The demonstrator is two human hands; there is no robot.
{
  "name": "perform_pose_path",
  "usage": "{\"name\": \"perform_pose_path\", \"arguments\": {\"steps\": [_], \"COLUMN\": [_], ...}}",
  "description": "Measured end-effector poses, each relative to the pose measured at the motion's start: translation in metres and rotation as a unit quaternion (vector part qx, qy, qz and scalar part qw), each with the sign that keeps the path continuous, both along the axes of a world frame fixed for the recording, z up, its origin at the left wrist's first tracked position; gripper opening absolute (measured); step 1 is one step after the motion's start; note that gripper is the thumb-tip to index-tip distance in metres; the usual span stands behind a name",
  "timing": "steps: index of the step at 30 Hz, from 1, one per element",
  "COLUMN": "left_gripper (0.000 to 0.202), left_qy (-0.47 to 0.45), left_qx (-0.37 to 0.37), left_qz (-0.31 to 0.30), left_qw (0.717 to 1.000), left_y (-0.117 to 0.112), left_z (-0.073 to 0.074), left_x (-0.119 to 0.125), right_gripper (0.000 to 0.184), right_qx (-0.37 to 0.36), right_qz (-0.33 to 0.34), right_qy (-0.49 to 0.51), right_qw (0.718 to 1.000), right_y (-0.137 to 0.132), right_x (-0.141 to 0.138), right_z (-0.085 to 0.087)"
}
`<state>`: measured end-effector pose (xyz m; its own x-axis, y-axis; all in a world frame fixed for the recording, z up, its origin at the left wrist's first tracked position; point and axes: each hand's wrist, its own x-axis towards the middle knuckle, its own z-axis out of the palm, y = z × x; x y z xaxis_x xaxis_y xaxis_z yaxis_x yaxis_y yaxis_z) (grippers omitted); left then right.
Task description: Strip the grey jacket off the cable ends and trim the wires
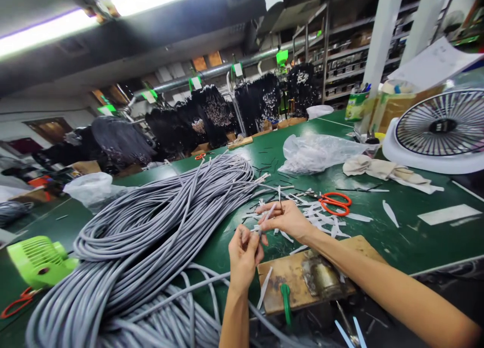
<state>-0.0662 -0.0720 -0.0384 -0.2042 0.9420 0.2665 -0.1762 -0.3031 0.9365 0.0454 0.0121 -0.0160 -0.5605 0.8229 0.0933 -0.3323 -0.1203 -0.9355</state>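
My left hand is closed around the end of a grey cable, just above the green table. My right hand pinches the thin pieces sticking out of that cable end, fingers pressed together. A large coil of grey cable lies to the left of both hands. Just below the hands a wooden board carries a small metal tool. White strips of stripped material litter the table beyond my right hand.
Orange-handled scissors lie right of the hands. A white fan, a rag and a clear plastic bag sit at the back right. A green device rests at the left. Black wire bundles hang behind the table.
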Motion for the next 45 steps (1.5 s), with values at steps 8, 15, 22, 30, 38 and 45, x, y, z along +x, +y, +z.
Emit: {"name": "perform_pose_path", "arguments": {"steps": [8, 15, 22, 30, 38, 45], "left_gripper": [0.034, 0.038, 0.031, 0.03, 0.038, 0.028], "left_qy": [-0.08, -0.108, -0.042, -0.038, 0.301, 0.517], "left_qx": [0.023, 0.009, -0.036, -0.049, -0.101, -0.124], "left_qz": [0.003, 0.031, 0.065, 0.068, 0.144, 0.353], "left_qw": [0.997, 0.994, 0.996, 0.996, 0.937, 0.769], "left_y": [-0.001, -0.001, 0.001, 0.007, 0.004, 0.008], "left_z": [0.002, 0.002, 0.001, -0.004, -0.008, -0.001], "left_x": [-0.002, -0.005, 0.003, 0.007, 0.003, 0.002], "right_gripper": [0.042, 0.04, 0.024, 0.017, 0.036, 0.035], "right_qx": [-0.005, 0.01, 0.156, 0.269, 0.36, 0.313], "right_qz": [0.017, -0.037, -0.15, -0.384, -0.173, -0.278], "right_qy": [0.025, -0.006, -0.124, -0.133, -0.19, -0.208], "right_qw": [1.0, 0.999, 0.968, 0.873, 0.897, 0.884], "right_y": [-0.005, -0.004, 0.004, 0.012, 0.004, 0.005], "right_x": [-0.003, -0.002, -0.002, 0.024, 0.018, 0.013], "right_z": [0.002, 0.003, -0.007, 0.01, 0.007, 0.004]}}
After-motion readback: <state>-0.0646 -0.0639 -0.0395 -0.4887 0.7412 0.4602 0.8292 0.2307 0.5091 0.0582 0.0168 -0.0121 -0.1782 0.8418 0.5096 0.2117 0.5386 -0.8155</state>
